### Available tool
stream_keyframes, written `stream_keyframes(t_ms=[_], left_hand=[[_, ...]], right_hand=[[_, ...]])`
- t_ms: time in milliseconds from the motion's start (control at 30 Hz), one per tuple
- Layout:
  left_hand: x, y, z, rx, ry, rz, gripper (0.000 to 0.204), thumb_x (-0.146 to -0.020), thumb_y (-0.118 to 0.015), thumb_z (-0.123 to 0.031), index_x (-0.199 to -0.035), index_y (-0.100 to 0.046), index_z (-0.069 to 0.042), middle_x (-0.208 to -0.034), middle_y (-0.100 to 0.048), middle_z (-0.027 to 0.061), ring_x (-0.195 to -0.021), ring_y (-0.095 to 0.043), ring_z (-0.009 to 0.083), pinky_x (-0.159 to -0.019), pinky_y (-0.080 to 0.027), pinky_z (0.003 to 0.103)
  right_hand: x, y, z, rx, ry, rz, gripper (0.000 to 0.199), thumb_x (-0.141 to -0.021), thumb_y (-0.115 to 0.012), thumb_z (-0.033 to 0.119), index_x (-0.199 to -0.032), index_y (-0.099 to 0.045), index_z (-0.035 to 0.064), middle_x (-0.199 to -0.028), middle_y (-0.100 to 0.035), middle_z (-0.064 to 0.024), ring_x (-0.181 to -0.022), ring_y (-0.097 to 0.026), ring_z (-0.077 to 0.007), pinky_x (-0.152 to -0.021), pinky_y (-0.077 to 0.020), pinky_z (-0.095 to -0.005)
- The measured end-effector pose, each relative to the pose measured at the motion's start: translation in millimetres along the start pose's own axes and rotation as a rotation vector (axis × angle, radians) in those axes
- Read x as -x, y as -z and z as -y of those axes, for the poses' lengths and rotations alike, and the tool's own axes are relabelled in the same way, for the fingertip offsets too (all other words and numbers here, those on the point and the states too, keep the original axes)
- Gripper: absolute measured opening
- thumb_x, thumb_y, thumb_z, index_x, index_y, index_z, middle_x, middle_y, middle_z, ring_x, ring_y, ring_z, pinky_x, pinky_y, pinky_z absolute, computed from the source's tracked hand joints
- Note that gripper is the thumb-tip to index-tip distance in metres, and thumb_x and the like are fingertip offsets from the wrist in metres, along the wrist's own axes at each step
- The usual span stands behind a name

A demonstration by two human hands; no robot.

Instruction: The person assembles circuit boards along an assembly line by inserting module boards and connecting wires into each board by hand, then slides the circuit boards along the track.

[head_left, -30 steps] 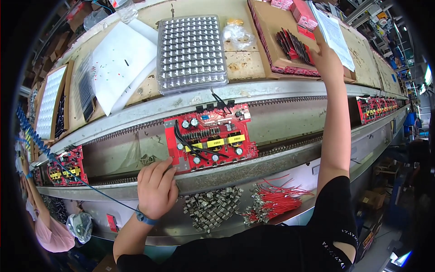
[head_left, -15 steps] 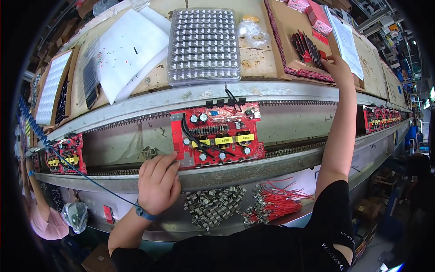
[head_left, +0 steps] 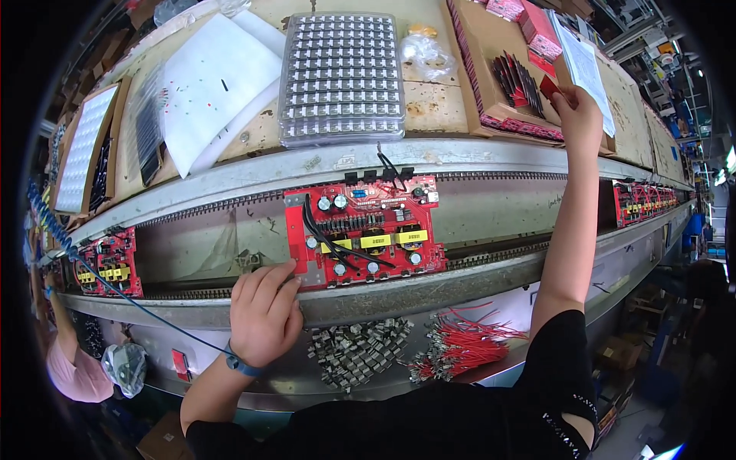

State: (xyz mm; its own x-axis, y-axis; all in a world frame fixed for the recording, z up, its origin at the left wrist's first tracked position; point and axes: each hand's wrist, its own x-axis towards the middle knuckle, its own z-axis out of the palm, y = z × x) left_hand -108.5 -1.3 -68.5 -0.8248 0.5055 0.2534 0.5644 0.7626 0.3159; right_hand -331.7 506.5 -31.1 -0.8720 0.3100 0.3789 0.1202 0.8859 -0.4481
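In front of me a large red circuit board (head_left: 366,230) with yellow transformers, silver capacitors and black wires sits between the rails of a conveyor. My left hand (head_left: 264,314) lies over the near rail, its fingers loosely bent and the tips touching the board's near left corner. Away to the right, my right hand (head_left: 580,119) pinches a small red board (head_left: 549,87) between thumb and fingers. It is just above a cardboard box (head_left: 483,77), where a row of similar small boards (head_left: 517,80) stands on edge.
Clear trays of metal parts (head_left: 343,77) stand behind the conveyor. Metal pieces (head_left: 360,353) and red-wired parts (head_left: 464,345) are heaped nearer me. A blue cord (head_left: 153,299) runs to my left wristband. More boards (head_left: 107,263) sit along the line; another person (head_left: 77,368) is at far left.
My right hand has drawn slightly away from the row of small boards, and one red board now shows in its fingers. My left hand stays at the large board's corner.
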Motion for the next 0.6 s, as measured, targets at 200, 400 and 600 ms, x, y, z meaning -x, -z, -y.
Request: stream_keyframes(t_ms=[200, 400, 600], left_hand=[[3, 2, 0, -0.002, 0.021, 0.003, 0.038, -0.073, -0.066, -0.001, -0.111, -0.068, 0.000, -0.128, -0.065, 0.0164, -0.112, -0.062, 0.0380, -0.097, -0.048, 0.049], [2, 1, 2, -0.001, 0.009, 0.012, 0.039, -0.073, -0.068, -0.002, -0.112, -0.068, 0.000, -0.128, -0.065, 0.0159, -0.112, -0.062, 0.0362, -0.096, -0.048, 0.048], [2, 1, 2, -0.017, -0.006, 0.017, 0.040, -0.072, -0.069, -0.003, -0.112, -0.068, -0.001, -0.128, -0.065, 0.0159, -0.111, -0.063, 0.0350, -0.095, -0.049, 0.048]], right_hand=[[76, 12, 112, -0.345, 0.489, -0.028, 0.010, -0.091, -0.075, 0.003, -0.100, -0.073, -0.0009, -0.093, -0.071, -0.0077, -0.082, -0.064, -0.0120, -0.074, -0.0516, -0.0266], [133, -1, 154, -0.518, 0.719, 0.308, 0.017, -0.084, -0.077, -0.005, -0.099, -0.071, -0.0011, -0.094, -0.069, -0.0090, -0.083, -0.066, -0.0212, -0.072, -0.0529, -0.0316], [151, -28, 154, -0.487, 0.731, 0.436, 0.015, -0.084, -0.074, -0.002, -0.098, -0.069, 0.0021, -0.093, -0.066, -0.0120, -0.084, -0.067, -0.0305, -0.074, -0.0547, -0.0375]])
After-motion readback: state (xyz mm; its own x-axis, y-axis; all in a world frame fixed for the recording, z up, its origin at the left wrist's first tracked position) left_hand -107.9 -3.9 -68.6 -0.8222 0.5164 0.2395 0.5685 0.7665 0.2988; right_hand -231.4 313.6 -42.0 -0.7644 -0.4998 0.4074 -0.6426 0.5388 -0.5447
